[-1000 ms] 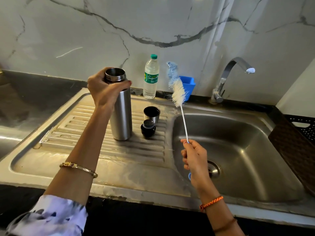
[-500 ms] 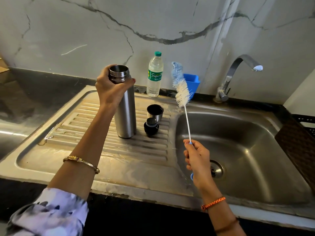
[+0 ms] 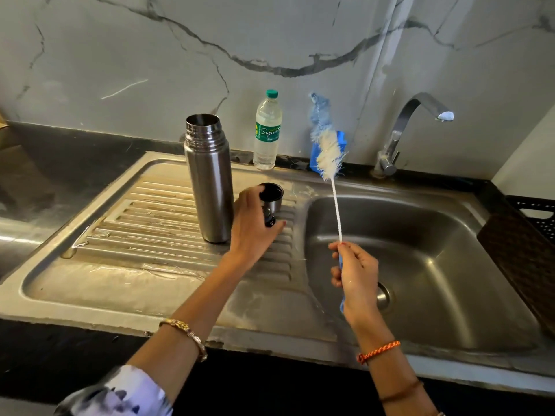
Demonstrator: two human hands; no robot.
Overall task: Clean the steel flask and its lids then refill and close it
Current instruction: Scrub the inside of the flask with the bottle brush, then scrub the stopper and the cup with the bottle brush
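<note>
1. The steel flask (image 3: pixel 209 178) stands upright and open on the sink's drainboard (image 3: pixel 144 223), just left of the left hand (image 3: pixel 250 228).
2. The left hand's grip curls around the black inner lid (image 3: pixel 269 218), beside the cup lid (image 3: pixel 271 196).
3. The right hand (image 3: pixel 356 276) grips the bottle brush (image 3: pixel 328 151) upright over the basin (image 3: pixel 420 250).

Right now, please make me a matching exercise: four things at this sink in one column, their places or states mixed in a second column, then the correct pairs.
1. tall steel flask
2. clear plastic water bottle
3. long white bottle brush
4. small steel cup lid

A. touched by the left hand
B. capped, by the wall
C. open, upright on the drainboard
D. held up by the right hand

Pairs: 1-C, 2-B, 3-D, 4-A
</note>
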